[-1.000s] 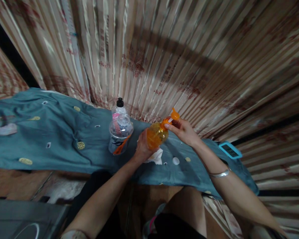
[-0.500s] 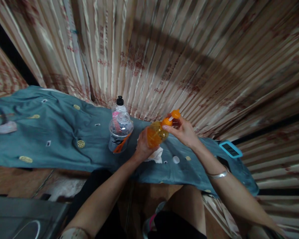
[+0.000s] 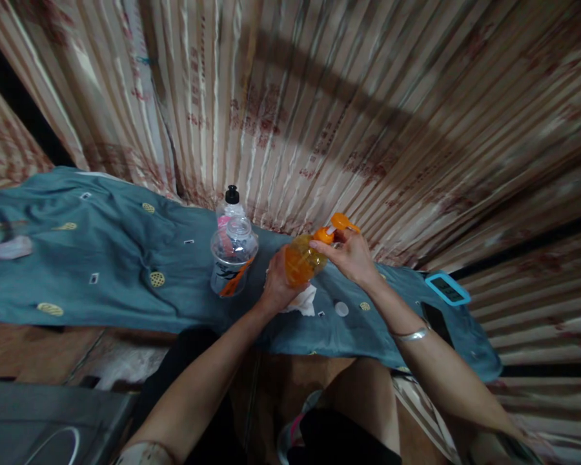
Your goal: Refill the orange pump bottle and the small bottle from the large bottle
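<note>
1. Left hand [image 3: 277,285]: grip wrapped around the body of the amber bottle [image 3: 304,259], which tilts rightward above the cloth-covered counter [image 3: 121,252]
2. Right hand [image 3: 352,258]: narrow grip, thumb and fingers holding the collar of the orange pump top [image 3: 324,235]
3. White tissue [image 3: 306,302]: just beside the left hand; whether the bottle's base touches it is hard to tell
4. Clear container [image 3: 231,266]: upright, left of the amber bottle, before a black-capped bottle [image 3: 233,210]

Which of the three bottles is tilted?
The orange bottle, leaning in the left hand with the right hand at its pump. The black-capped bottle and the clear orange-striped bottle both stand upright.
</note>
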`<state>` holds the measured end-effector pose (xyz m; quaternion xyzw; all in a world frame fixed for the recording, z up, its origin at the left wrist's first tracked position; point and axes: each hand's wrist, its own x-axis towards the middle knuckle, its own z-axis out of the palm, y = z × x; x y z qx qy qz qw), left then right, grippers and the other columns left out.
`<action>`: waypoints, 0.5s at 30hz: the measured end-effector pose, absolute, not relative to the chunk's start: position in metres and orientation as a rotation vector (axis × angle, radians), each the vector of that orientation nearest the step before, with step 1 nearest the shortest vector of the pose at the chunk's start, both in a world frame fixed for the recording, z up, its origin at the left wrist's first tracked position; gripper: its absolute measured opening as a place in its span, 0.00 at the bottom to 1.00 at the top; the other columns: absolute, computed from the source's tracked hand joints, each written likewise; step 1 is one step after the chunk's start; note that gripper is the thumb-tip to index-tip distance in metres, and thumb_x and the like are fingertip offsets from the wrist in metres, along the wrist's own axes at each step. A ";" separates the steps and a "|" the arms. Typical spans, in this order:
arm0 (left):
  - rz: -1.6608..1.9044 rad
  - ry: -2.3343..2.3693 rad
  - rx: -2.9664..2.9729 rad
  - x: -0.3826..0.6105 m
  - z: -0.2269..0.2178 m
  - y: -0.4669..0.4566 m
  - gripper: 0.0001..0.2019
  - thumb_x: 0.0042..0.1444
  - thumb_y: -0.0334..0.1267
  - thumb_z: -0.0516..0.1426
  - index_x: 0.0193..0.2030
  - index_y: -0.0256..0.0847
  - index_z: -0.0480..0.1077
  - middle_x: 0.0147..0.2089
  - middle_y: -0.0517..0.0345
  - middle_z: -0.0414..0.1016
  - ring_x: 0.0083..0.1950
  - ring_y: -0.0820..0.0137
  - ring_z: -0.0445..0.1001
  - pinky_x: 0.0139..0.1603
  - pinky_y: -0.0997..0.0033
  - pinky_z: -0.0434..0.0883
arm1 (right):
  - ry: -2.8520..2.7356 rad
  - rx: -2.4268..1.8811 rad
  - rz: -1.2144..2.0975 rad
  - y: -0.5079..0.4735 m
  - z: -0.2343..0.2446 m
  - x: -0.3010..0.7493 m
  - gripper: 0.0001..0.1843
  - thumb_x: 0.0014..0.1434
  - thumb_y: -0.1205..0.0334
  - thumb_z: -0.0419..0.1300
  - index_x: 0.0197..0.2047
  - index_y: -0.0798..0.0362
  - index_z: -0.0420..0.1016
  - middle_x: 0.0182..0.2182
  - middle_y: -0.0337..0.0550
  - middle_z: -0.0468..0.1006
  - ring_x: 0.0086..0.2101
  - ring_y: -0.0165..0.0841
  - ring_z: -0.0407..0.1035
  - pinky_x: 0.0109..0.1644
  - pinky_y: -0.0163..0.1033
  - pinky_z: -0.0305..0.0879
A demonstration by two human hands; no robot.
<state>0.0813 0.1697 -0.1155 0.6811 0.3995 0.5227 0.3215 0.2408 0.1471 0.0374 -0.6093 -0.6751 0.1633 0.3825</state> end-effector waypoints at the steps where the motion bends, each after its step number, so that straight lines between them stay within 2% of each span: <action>1: 1.370 1.043 1.790 0.081 -0.115 0.169 0.42 0.40 0.34 0.73 0.64 0.43 0.64 0.60 0.45 0.78 0.63 0.48 0.78 0.67 0.41 0.75 | -1.734 -1.529 0.447 0.146 0.039 0.241 0.38 0.49 0.26 0.73 0.44 0.53 0.80 0.41 0.50 0.82 0.43 0.46 0.76 0.57 0.54 0.71; 3: 1.369 1.029 1.790 0.081 -0.114 0.168 0.42 0.40 0.34 0.73 0.64 0.42 0.64 0.61 0.43 0.78 0.64 0.47 0.77 0.68 0.40 0.74 | -1.762 -1.461 0.528 0.146 0.043 0.243 0.45 0.46 0.24 0.73 0.54 0.51 0.78 0.49 0.50 0.81 0.49 0.46 0.76 0.60 0.52 0.72; 5: 1.366 1.023 1.785 0.080 -0.112 0.168 0.42 0.41 0.34 0.73 0.64 0.42 0.64 0.62 0.43 0.77 0.64 0.47 0.77 0.69 0.39 0.73 | -1.789 -1.403 0.617 0.147 0.046 0.245 0.48 0.46 0.20 0.70 0.57 0.50 0.77 0.53 0.50 0.80 0.51 0.44 0.77 0.60 0.50 0.73; 9: 1.357 1.007 1.777 0.081 -0.109 0.168 0.41 0.41 0.35 0.73 0.63 0.43 0.65 0.62 0.45 0.78 0.65 0.45 0.77 0.69 0.37 0.73 | -1.779 -1.386 0.646 0.151 0.042 0.249 0.41 0.50 0.20 0.68 0.46 0.50 0.79 0.48 0.49 0.81 0.47 0.43 0.77 0.59 0.51 0.74; 13: 1.349 1.000 1.767 0.082 -0.108 0.169 0.42 0.39 0.34 0.74 0.63 0.41 0.65 0.62 0.41 0.77 0.66 0.42 0.77 0.69 0.36 0.73 | -1.693 -1.425 0.543 0.153 0.031 0.248 0.36 0.51 0.25 0.72 0.42 0.51 0.79 0.41 0.48 0.80 0.43 0.43 0.75 0.57 0.52 0.73; 15: 1.345 0.988 1.769 0.082 -0.108 0.169 0.42 0.39 0.33 0.74 0.63 0.41 0.65 0.61 0.41 0.78 0.65 0.42 0.77 0.69 0.37 0.74 | -1.662 -1.430 0.517 0.152 0.028 0.247 0.35 0.52 0.27 0.72 0.42 0.51 0.79 0.40 0.48 0.80 0.43 0.43 0.75 0.58 0.52 0.72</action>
